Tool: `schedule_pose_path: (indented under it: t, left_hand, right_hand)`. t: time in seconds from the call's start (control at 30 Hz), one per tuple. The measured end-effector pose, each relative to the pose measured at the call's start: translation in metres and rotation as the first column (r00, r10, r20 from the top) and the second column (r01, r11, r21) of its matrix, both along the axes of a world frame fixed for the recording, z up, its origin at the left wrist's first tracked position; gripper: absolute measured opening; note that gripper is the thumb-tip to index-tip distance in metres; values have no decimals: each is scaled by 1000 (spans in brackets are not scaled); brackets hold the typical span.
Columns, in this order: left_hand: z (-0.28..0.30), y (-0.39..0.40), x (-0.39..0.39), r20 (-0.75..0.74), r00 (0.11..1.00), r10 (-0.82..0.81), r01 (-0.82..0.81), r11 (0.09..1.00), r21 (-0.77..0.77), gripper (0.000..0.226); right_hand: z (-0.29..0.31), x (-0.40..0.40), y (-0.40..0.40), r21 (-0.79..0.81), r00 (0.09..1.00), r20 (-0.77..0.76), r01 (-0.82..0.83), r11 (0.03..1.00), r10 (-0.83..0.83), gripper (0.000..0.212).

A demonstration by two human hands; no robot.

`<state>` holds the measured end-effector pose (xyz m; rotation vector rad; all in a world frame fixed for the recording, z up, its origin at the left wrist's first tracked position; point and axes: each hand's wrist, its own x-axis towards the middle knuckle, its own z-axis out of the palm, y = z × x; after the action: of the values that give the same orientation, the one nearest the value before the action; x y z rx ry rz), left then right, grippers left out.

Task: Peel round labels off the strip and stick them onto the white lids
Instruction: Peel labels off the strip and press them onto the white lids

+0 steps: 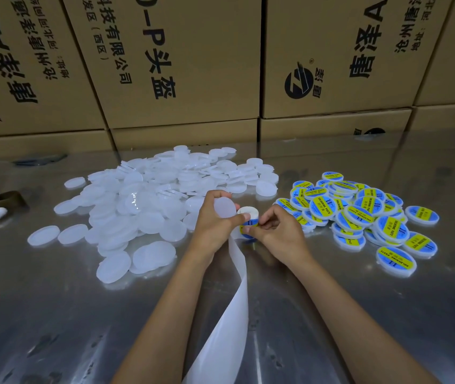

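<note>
At centre, the left hand [215, 217] holds a blank white lid [225, 207] and the label strip [238, 273], which trails toward 6 o'clock. The right hand [273, 231] pinches a blue-yellow label [249, 223]. On the bench [387, 314], blank lids [143, 200] lie at 10 o'clock, labelled lids [359, 214] at 2 o'clock.

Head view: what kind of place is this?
Likely a small packing or warehouse workbench: stacked cartons behind a steel table, a heap of blank lids and a pile of labelled lids.

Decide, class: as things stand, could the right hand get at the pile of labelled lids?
Probably yes. The labelled lids lie right beside the right hand with nothing between them, but its grip is pinching a label, so it would have to finish with that first.
</note>
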<state>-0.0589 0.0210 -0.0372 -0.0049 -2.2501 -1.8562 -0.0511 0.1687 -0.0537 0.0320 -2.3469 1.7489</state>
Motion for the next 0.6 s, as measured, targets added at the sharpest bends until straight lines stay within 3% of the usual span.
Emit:
schedule_pose_path:
  t: [0.2, 0.6]
  left_hand:
    - [0, -2, 1, -21, 1000, -5, 4, 1000, -19, 46]
    - [2, -3, 5, 28, 999, -35, 34, 999, 2, 43]
  right_hand:
    - [6, 1, 8, -32, 993, 17, -119, 992, 119, 27]
    - [2, 1, 11, -20, 1000, -6, -24, 1000, 24, 18]
